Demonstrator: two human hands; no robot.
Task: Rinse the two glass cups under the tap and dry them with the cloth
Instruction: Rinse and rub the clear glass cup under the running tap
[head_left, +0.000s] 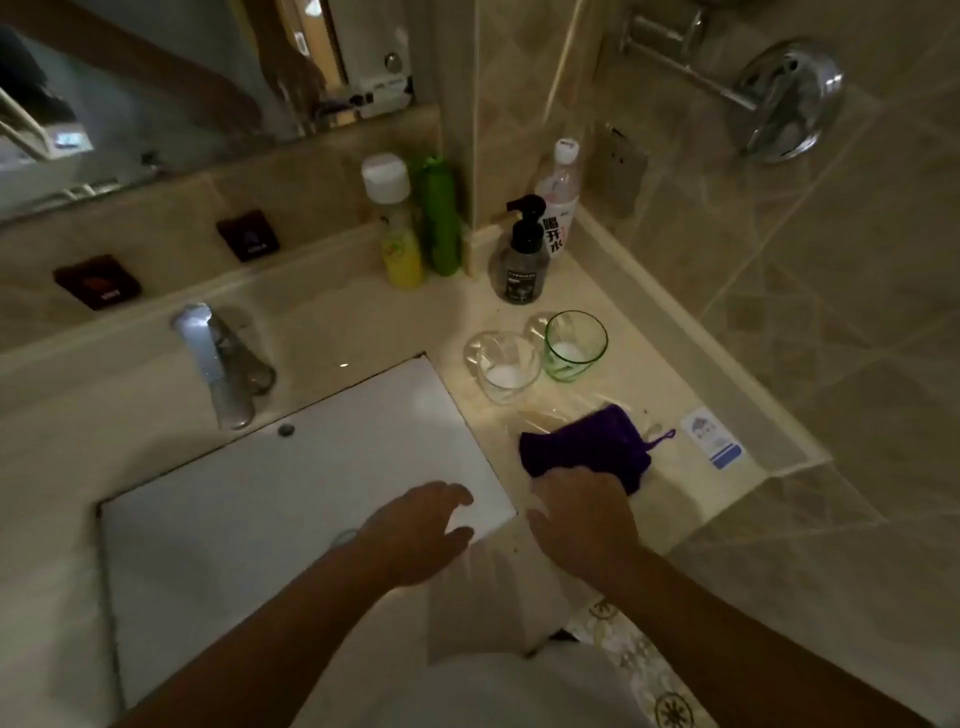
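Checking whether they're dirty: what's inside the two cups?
Each cup, the clear cup and the green cup, shows a white patch at its bottom; whether residue or reflection is unclear. Nothing covers either.

Your right hand (582, 525) covers the near edge of the purple cloth (587, 447); fingertips hidden, grip not readable. Both forearms run off the bottom edge. Mirror (156, 88), upper left, is cut by the frame. Pump bottle (523, 260) label too small to read.

A home bathroom: a white sink (291, 499) set in a marble bench (597, 291), tap (218, 364) behind it, mirror (156, 93) above, toiletry bottles (415, 228) beyond.
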